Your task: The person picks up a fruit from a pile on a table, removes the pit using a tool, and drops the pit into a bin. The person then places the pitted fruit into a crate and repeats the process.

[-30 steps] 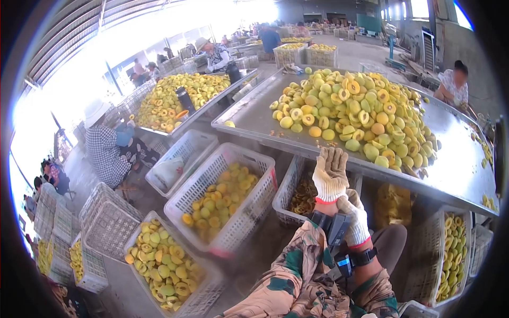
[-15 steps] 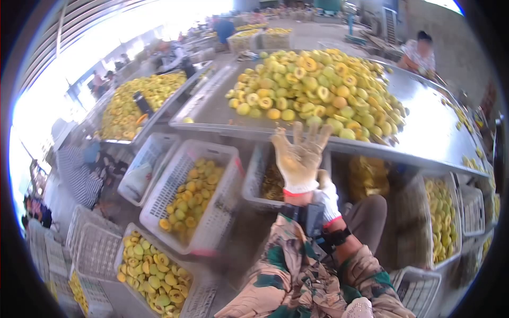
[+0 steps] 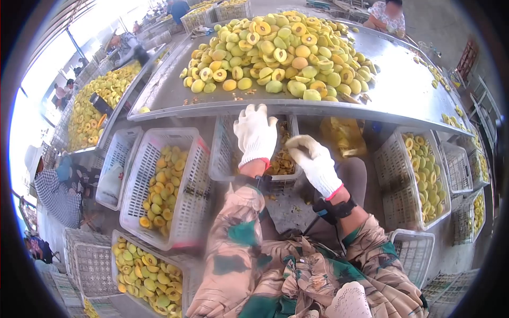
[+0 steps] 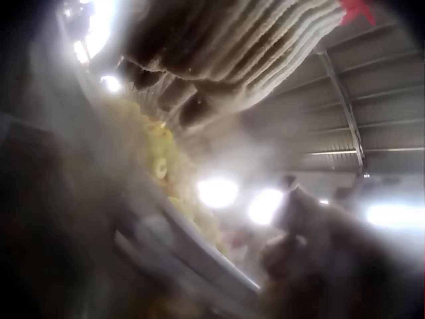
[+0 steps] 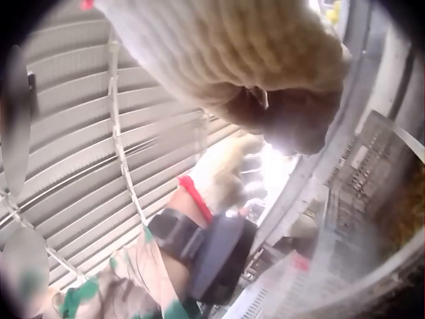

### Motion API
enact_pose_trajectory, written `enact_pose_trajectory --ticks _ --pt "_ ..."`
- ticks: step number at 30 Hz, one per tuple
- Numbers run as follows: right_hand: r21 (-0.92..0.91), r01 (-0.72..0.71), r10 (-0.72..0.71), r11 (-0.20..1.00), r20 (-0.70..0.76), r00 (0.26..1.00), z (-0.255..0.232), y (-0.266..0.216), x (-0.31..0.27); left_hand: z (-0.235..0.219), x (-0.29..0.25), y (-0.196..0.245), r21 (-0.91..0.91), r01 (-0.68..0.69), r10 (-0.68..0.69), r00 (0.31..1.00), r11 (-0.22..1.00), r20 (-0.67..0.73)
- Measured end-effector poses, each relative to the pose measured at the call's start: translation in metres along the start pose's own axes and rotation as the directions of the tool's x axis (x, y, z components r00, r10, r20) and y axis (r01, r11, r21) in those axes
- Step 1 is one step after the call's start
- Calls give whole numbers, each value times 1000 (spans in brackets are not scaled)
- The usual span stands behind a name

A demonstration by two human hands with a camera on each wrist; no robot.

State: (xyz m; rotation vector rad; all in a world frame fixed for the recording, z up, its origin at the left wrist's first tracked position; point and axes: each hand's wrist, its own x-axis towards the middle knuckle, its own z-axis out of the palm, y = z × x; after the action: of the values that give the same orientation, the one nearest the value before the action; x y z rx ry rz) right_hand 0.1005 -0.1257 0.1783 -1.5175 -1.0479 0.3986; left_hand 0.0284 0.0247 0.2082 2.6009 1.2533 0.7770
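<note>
My left hand (image 3: 255, 132), in a white knitted glove with a red cuff, hovers over the crate of dark scraps (image 3: 283, 159), just short of the metal table's front edge. Its fingers are loosely extended, back of the hand up, holding nothing visible. To its right, my gloved right hand (image 3: 314, 163) has its fingers curled toward the thumb, with nothing clearly seen in it. The two hands are apart. Curled fingers also show on the right hand (image 5: 265, 73) in the right wrist view. Halved yellow-green fruit (image 3: 275, 58) is heaped on the metal table (image 3: 392, 63).
Crates of fruit stand at left (image 3: 199, 185) and right (image 3: 389, 175). A yellow bag (image 3: 343, 137) lies under the table. Someone in a patterned top (image 3: 386, 18) sits beyond the table; another in a checked top (image 3: 58, 196) is at far left. A second fruit table (image 3: 95, 106) stands at left.
The head view has turned rightward and down. My left hand has turned from palm up to back up, its spread fingers drawn closer, and my right hand has moved away from the left forearm.
</note>
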Motion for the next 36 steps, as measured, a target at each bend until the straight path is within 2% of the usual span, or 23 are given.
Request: enact_pose_trajectory --ticks 2,4,6,7,8,10,14,17,19,20,21,22,24,25,27,28,29,30,31,32,34,35,36 --pt "-68 60 -55 996 65 996 5 -32 1 15 2 0 178 -167 146 981 970 127" --pt "-383 217 -159 898 179 971 8 -45 3 23 -9 -3 229 -323 301 945 918 127" --pt "-410 267 -158 872 280 947 7 -42 7 11 -22 -8 152 -395 372 914 906 162" --pt "-424 307 -170 852 330 928 6 -40 9 23 -28 -26 67 -459 456 888 886 58" --pt "-441 348 -183 827 374 909 6 -37 11 25 -32 -33 75 -493 488 869 867 77" --pt "-560 456 -211 692 447 869 14 -27 3 25 -37 -29 195 -527 482 844 827 236" --pt "-518 393 -236 760 344 909 19 -10 4 51 -34 -25 308 -529 241 732 791 637" --pt "-446 92 88 890 366 926 -2 -24 15 88 -16 -39 240 -362 47 631 901 774" --pt "-344 -120 253 931 375 892 -9 -27 11 87 -34 -37 398 -424 210 852 813 479" --pt "-236 -146 236 961 417 878 -9 -13 5 77 -40 -32 483 -419 302 904 769 302" --pt "-192 -161 236 968 480 845 -9 -16 -3 62 -38 -26 409 -421 238 873 810 426" --pt "-150 -180 233 972 543 807 -8 -23 -10 28 -45 -3 329 -422 264 863 844 431" --pt "-221 -158 261 962 591 763 -2 -38 -18 27 -41 5 220 -547 375 764 808 525" --pt "-186 -98 189 978 574 797 5 -20 -17 34 -46 1 128 -541 447 788 831 424" --pt "-156 69 42 985 616 786 -16 -26 3 35 -48 -6 -344 -308 440 791 887 425" --pt "-139 151 -28 979 638 770 -32 -31 20 34 -47 -8 -553 -152 435 794 819 426" --pt "-219 63 63 974 524 850 -47 -27 39 33 -42 -10 -723 11 432 796 691 425" --pt "-286 -30 145 958 393 908 -64 -21 63 31 -31 -10 -429 270 145 680 862 719" --pt "-300 -40 108 953 213 971 -82 0 92 37 -29 -19 -532 280 192 719 799 668" --pt "-308 -172 211 936 97 973 -99 24 127 43 -33 -28 -627 287 231 756 724 612" --pt "-486 -146 95 862 -129 987 -124 54 174 28 -35 -17 -673 474 186 722 568 666" --pt "-616 -136 79 776 -120 990 -132 84 198 24 -34 -14 -680 554 170 701 480 692" --pt "-729 -122 61 674 -110 992 -131 89 213 26 -32 -13 -662 545 163 696 514 700"
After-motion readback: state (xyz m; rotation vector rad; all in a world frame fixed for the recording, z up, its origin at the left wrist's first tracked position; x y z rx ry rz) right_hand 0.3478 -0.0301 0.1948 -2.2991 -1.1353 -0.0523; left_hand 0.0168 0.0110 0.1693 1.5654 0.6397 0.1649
